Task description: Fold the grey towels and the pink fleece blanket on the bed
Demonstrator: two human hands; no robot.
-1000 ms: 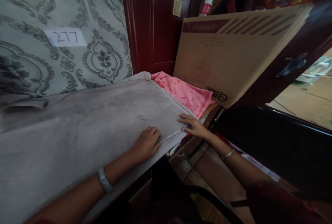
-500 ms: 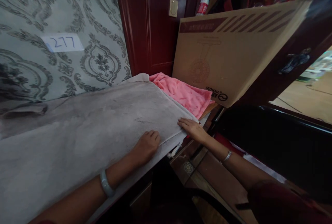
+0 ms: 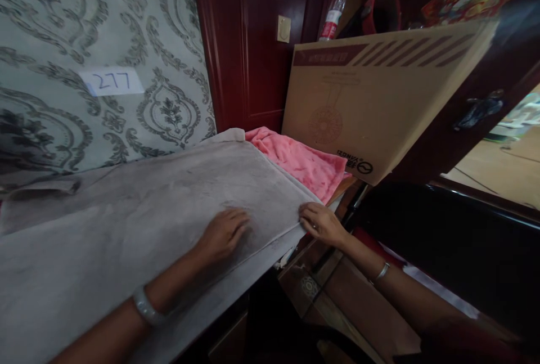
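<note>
A grey plush cloth (image 3: 139, 223) lies spread in layers over the surface before me, its upper layer ending in a straight edge along the front. My left hand (image 3: 223, 233) is over this cloth, palm down, fingers stretched out and a little blurred, holding nothing. At the near right corner, the bent fingers of my right hand (image 3: 320, 222) grip the cloth's edge. Just beyond that corner lies a crumpled pink cloth (image 3: 301, 164), touched by neither hand.
A large cardboard box (image 3: 363, 99) stands behind the pink cloth, with a plastic bottle (image 3: 332, 15) behind its top edge. The patterned wall (image 3: 169, 60) borders the far side. A black glossy surface (image 3: 464, 240) lies to the right; wooden drawers or boards (image 3: 358, 285) are below.
My left hand has moved left and slightly up across the grey cloth, its fingers straightening. My right hand's fingers have curled in at the corner. The view has tilted slightly upward.
</note>
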